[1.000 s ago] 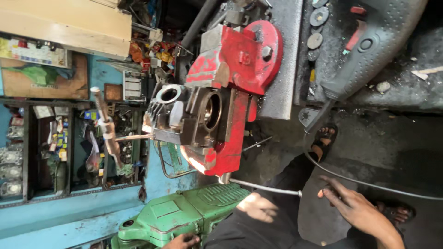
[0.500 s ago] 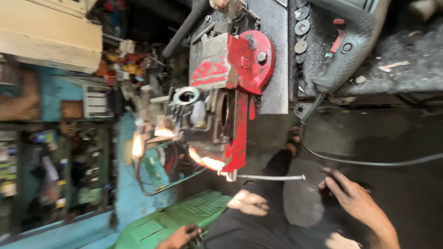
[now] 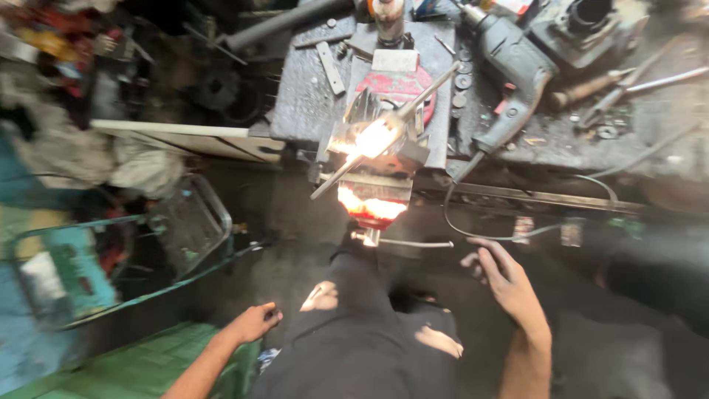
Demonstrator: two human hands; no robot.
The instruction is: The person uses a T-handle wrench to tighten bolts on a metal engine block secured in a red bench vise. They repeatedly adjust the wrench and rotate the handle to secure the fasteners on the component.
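Note:
A red bench vise [image 3: 384, 199] is fixed at the front edge of a dark metal workbench [image 3: 310, 96]. A shiny metal part [image 3: 369, 133] sits in its jaws under strong glare, and a long steel bar [image 3: 391, 125] lies slantwise across it. My right hand [image 3: 502, 279] hovers below and to the right of the vise with fingers spread, holding nothing, close to the thin vise handle rod [image 3: 413, 242]. My left hand [image 3: 255, 323] is curled at the edge of a green metal body [image 3: 170, 362] at the lower left. My knee in torn black trousers [image 3: 354, 325] lies between the hands.
A grey electric drill [image 3: 509, 70] lies on the bench right of the vise, its cable [image 3: 473, 229] hanging off the front. An engine cylinder [image 3: 583, 22], rods and small parts fill the right side. A teal tube frame [image 3: 192, 222] and rags [image 3: 140, 166] stand left.
The view has swung round so the bench now lies across the top. My right hand has lifted off my lap toward the vise. My left hand stays by the green body.

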